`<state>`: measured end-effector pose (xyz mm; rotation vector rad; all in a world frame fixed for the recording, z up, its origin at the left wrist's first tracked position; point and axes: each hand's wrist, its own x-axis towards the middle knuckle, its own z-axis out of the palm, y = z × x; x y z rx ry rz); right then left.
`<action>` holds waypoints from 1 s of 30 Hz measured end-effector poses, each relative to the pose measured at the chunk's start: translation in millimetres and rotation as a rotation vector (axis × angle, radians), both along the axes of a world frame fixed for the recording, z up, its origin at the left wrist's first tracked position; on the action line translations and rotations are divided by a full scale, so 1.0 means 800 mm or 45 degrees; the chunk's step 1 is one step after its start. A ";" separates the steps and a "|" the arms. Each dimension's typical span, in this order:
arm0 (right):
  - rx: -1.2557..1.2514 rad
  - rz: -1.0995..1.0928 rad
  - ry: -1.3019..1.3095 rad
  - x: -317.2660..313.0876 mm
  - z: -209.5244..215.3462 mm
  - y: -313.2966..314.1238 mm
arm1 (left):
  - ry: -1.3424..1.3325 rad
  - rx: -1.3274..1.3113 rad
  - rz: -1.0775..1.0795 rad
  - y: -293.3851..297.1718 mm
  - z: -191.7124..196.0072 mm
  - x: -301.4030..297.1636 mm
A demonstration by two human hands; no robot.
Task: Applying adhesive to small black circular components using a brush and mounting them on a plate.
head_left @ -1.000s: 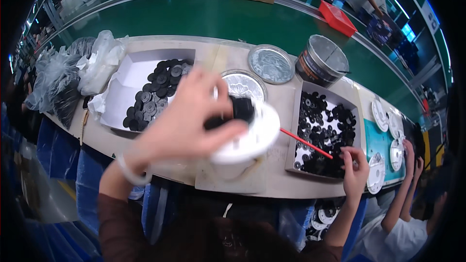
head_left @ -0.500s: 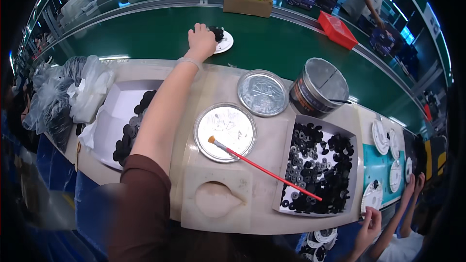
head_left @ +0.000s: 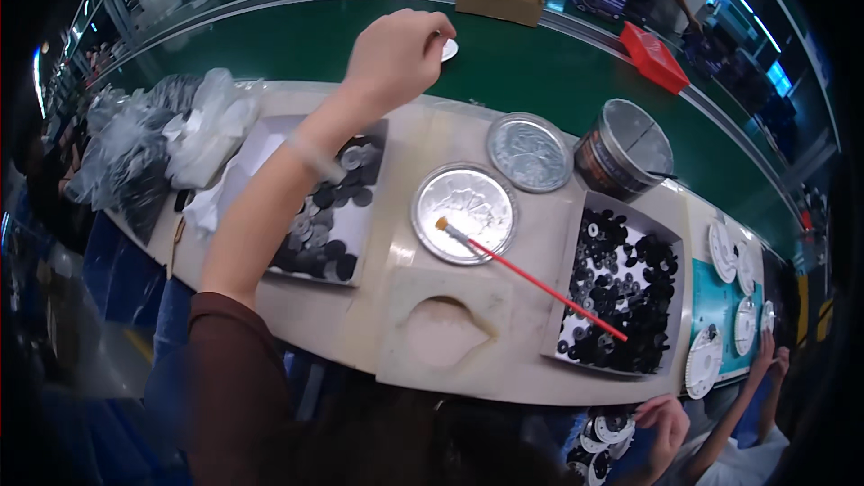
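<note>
Has drawn the left hand [head_left: 399, 56] back since the earlier frame, with bunched fingers hiding most of the white disc [head_left: 449, 49] beyond the silver dish [head_left: 450, 189]. Rests the red-handled paintbrush [head_left: 540, 283] across the dish, presumably to keep bristles [head_left: 441, 223] off the bench [head_left: 525, 324]. Curls the right hand [head_left: 664, 421] near-right of the dish; cannot tell either hand's grip.

The left grip [head_left: 398, 52] partly hides a white disc [head_left: 450, 50], and the forearm [head_left: 255, 216] a shallow tray [head_left: 355, 225]

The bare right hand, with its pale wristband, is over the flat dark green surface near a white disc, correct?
Wrong hand: the head view shows the bare left hand, with its pale wristband, over the flat dark green surface near the partly hidden white disc.
</note>
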<state>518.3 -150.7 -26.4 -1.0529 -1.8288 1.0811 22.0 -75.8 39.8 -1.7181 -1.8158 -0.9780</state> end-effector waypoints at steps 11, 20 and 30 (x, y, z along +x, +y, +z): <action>-0.800 0.273 -0.675 0.067 -0.062 -0.021 | -0.553 -0.304 -0.052 -0.282 -0.067 0.072; -0.468 -1.091 -1.156 0.248 -0.252 -0.047 | -0.837 -0.255 -0.215 -0.277 -0.116 0.058; -1.089 -1.712 0.699 0.276 -0.482 -0.016 | -0.700 -0.302 -0.094 -0.268 -0.089 0.100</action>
